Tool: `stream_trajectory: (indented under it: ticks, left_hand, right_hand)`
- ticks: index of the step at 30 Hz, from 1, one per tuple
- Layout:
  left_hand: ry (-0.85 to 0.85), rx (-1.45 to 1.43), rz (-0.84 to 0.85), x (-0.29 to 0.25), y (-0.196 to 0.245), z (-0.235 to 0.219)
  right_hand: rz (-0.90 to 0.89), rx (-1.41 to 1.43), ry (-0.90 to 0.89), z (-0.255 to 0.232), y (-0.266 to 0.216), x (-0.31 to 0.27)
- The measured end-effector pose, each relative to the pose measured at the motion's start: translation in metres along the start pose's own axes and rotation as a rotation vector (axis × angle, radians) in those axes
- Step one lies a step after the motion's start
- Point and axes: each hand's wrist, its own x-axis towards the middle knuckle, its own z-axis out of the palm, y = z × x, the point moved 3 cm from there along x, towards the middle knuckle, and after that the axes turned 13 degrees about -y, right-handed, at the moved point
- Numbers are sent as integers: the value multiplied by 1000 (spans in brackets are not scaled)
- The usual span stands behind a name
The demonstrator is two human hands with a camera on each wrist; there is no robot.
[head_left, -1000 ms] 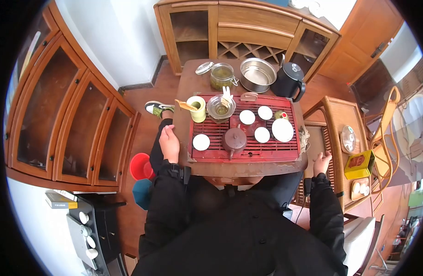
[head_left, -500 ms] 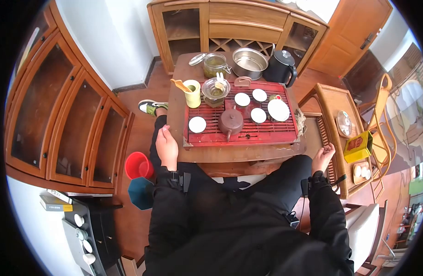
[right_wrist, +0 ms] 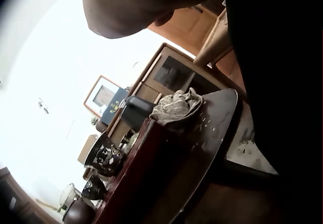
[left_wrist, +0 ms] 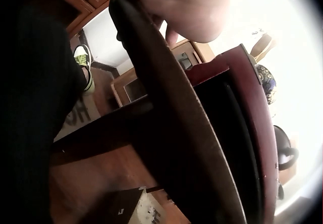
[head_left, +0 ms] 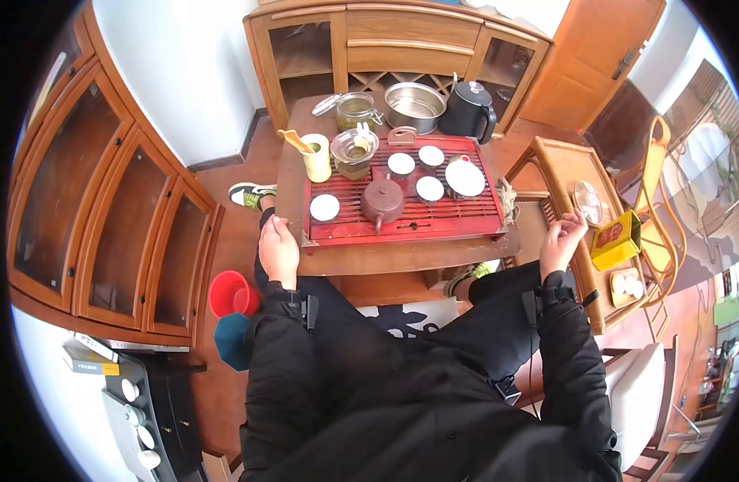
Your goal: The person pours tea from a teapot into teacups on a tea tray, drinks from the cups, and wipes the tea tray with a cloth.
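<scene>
Head view: red tray point(head_left: 406, 233), long axis left-right; left grip point(head_left: 279, 252), right grip point(head_left: 561, 243) both slack, unclenched.

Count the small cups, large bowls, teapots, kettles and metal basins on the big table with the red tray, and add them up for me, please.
Small white-lined cups: 4
Large white-lined bowl: 1
Brown teapot: 1
Black kettle: 1
Metal basin: 1
Total: 8

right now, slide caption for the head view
A person's hands near a table whose red tray bears a brown teapot and white cups.
</scene>
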Motion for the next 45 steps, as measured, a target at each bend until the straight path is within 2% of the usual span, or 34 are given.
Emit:
stream_trajectory:
  ticks: [1,4,5,8,10,14,17,20,21,23,29,32,37,39,40,42,45]
  left_hand:
    - [-3,2,6,1,-2,0]
    - [-5,17,17,-1,0,0]
    - [-1,16,17,0,2,0]
    - [-21,34,-3,1,-2,0]
    - [-17,42,11,3,-5,2]
    - [-35,69,24,2,-3,2]
    - [-28,77,-3,0,4,-1]
    - [38,142,117,-3,8,-1]
    - [40,141,118,-3,6,0]
    - [27,157,125,-4,5,0]
    - [22,220,129,-7,11,0]
    - [-57,196,78,-7,13,-3]
    - [-6,218,125,-3,7,2]
    - [1,209,128,-7,15,-1]
    - [-78,187,59,-10,22,-5]
    - [-57,187,88,-8,14,-1]
    - [-27,190,112,-8,11,0]
  right_hand:
    - [-14,33,-46,3,-2,-2]
    - [-46,-98,-153,15,4,-5]
    - [-56,-146,-183,20,-9,-5]
    - [-142,-173,-183,29,-6,-4]
    - [-63,-7,-156,34,1,-2]
    - [-4,59,-80,44,-7,11]
    - [2,65,-94,54,-5,20]
    - [34,176,-131,69,-11,21]
    - [57,217,-159,73,-15,21]
    - [-4,198,-163,78,-16,22]
    - [44,282,-178,86,-19,28]
    - [-23,231,-159,88,-8,33]
    - [72,223,-238,107,-12,24]
    - [2,181,-251,116,-11,20]
    - [12,179,-254,116,-8,18]
    - [-43,165,-279,115,-12,20]
    - [1,161,-236,110,-17,20]
